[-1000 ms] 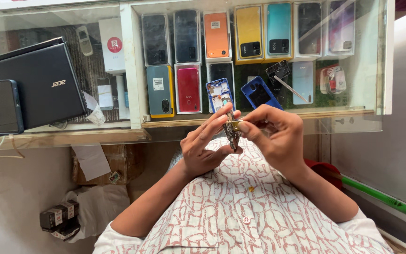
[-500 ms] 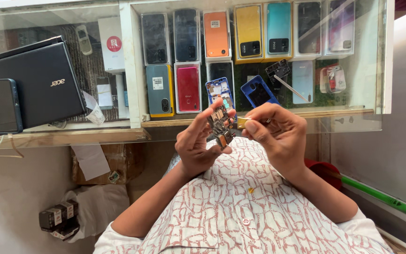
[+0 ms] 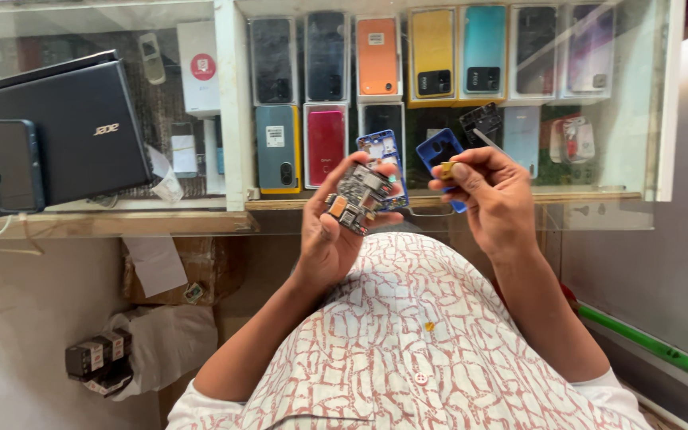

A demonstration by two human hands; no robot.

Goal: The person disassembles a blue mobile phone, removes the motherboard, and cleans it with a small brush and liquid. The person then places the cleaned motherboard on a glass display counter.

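My left hand [image 3: 334, 227] is raised in front of my chest and grips a small dark phone circuit board [image 3: 357, 197] with metal shields and an orange patch. My right hand [image 3: 494, 195] is apart from it to the right, thumb and forefinger pinched on a tiny yellowish part [image 3: 447, 170]. Behind both hands stands a glass display case [image 3: 232, 103] holding several phone back covers in orange, yellow, teal, red and blue. My patterned shirt fills the lower middle of the view.
A black closed laptop [image 3: 57, 131] with a dark phone [image 3: 16, 165] leaning on it sits at the left on the counter. Below are a cardboard box [image 3: 201, 267], white wrapped items and small black blocks [image 3: 99, 362]. A green strip [image 3: 654, 346] runs at the right.
My hands were together working on the board. Now they have separated: the right hand has pulled away to the right with a small part, and the left has lifted the board.
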